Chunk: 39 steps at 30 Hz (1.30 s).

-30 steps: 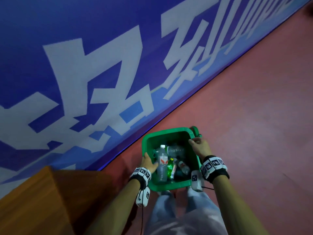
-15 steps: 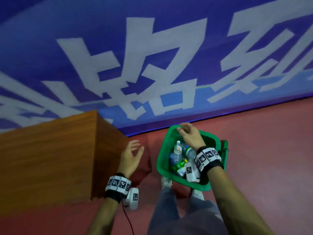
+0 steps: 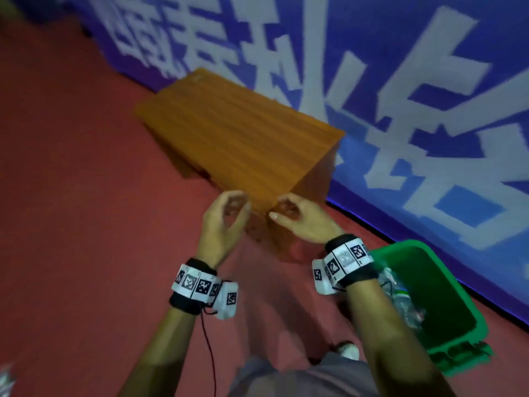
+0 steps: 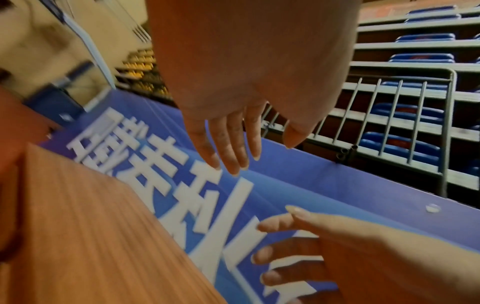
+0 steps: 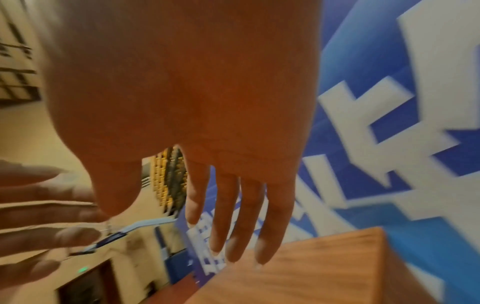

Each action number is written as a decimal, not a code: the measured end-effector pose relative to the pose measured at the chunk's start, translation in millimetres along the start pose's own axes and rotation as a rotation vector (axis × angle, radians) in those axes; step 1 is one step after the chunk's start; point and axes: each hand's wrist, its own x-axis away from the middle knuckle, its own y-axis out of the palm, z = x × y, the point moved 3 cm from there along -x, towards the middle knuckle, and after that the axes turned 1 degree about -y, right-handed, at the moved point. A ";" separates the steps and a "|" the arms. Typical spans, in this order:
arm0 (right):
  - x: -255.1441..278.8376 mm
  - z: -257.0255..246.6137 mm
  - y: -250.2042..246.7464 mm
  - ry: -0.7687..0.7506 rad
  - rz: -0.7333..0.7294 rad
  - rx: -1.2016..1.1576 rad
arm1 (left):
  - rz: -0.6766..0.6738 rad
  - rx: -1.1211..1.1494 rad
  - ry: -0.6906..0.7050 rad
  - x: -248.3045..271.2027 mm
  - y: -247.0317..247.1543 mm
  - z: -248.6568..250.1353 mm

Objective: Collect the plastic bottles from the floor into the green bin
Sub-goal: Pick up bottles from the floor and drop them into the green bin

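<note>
The green bin (image 3: 446, 285) stands on the red floor at my lower right, by the blue wall. Clear plastic bottles (image 3: 400, 299) lie inside it, partly hidden by my right forearm. Both hands are raised in front of me near the corner of a wooden box, apart from the bin. My left hand (image 3: 229, 213) is empty, fingers loosely curved; in the left wrist view its fingers (image 4: 233, 148) hang relaxed. My right hand (image 3: 292, 213) is empty too, its fingers (image 5: 233, 216) loose and spread in the right wrist view. The two hands face each other, a small gap between them.
A wooden box (image 3: 234, 133) sits on the red floor (image 3: 71, 196) straight ahead, against the blue banner wall (image 3: 429, 81) with white characters. My shoe (image 3: 347, 349) shows beside the bin. Railings and blue seats (image 4: 415, 102) rise behind the banner.
My right hand let go of the bin rim and rose to meet the left hand in front of the wooden box. My head turned left, so the bin now sits at lower right.
</note>
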 end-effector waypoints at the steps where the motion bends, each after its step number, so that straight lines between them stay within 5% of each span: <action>1: -8.1 -24.8 28.2 -0.036 -0.036 -0.004 | 0.035 -0.027 -0.005 13.3 -30.7 -12.9; 13: -52.4 -245.2 379.7 -0.293 -0.441 -0.006 | 0.525 -0.215 -0.409 219.8 -376.9 -186.3; 26: -104.8 -403.2 739.7 -0.527 -1.009 0.035 | 1.125 -0.294 -0.947 451.0 -539.4 -275.8; 33: -137.6 -542.1 903.6 -0.653 -1.184 0.001 | 1.361 -0.441 -1.133 493.0 -641.6 -280.0; 39: -136.8 -578.5 1010.9 -0.674 -1.301 0.064 | 1.495 -0.450 -1.229 510.8 -693.0 -303.6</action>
